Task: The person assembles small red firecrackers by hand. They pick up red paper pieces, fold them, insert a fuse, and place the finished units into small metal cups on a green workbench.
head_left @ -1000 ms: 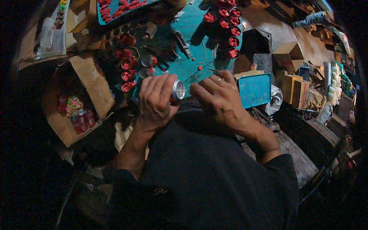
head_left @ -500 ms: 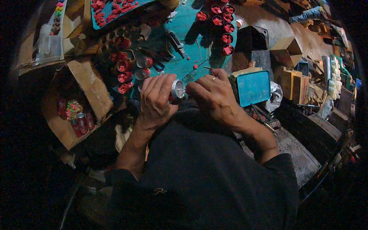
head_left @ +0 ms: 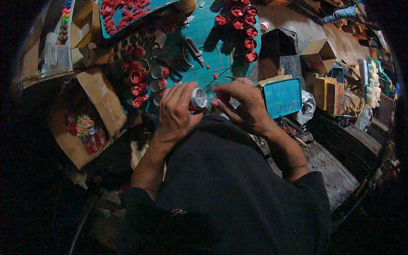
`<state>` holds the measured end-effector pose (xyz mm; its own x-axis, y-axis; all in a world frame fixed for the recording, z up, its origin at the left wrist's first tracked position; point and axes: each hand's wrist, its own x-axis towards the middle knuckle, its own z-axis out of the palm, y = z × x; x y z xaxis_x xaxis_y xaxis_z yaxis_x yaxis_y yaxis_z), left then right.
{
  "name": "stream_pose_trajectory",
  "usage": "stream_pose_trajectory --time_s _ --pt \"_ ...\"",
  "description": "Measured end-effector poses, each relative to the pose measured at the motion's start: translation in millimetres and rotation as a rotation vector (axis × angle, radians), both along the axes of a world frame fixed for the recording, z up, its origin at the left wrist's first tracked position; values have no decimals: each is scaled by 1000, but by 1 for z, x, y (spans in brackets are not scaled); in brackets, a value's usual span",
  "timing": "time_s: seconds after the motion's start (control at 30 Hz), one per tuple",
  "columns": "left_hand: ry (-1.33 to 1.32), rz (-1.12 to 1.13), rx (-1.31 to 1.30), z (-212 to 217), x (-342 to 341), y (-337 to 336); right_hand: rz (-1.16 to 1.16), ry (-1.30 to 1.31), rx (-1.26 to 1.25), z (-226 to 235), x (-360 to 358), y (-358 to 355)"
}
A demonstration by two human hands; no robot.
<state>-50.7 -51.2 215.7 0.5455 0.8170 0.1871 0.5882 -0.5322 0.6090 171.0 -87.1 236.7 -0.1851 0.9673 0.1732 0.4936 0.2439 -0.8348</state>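
Note:
My left hand [head_left: 179, 103] is wrapped round a drink can [head_left: 199, 99], whose silver end faces right. From the right, my right hand [head_left: 242, 102] pinches a thin pale strand [head_left: 208, 98] against that silver end, between thumb and forefinger. A second thin stick [head_left: 230, 77] pokes out past the far fingers of the same hand. Most of the can is hidden behind my left fingers. Just beyond it, on the turquoise table [head_left: 208, 36], stand several red cups [head_left: 139, 89] with red pieces in them.
A turquoise tray of red chunks [head_left: 123, 15] lies at the far left. More filled cups [head_left: 250, 43] line the table's right side. A knife-like tool [head_left: 194, 51] lies mid-table. A cardboard box [head_left: 100, 97] with cans is at left; a blue-topped container [head_left: 282, 98] is at right.
My right thumb and forefinger have opened out from a curled grip, and the pale strand now shows at the can's end. The left hand keeps its hold, turned slightly.

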Motion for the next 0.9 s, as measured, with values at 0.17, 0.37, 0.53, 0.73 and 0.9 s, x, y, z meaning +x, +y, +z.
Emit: stream_pose_trajectory --time_s 0.17,0.37,0.53,0.73,0.9 --pt "-8 -28 6 1 2 4 24 30 83 -19 0 1" --pt "-33 -40 -41 1 -1 5 -39 25 34 -21 -12 3" --pt "-43 17 -32 -7 -3 2 7 46 4 -5 -5 6" --pt "-38 -17 -54 6 -2 8 135 -5 89 -13 -8 11" --pt "-60 -53 -55 8 0 8 139 42 69 -23 -8 9"
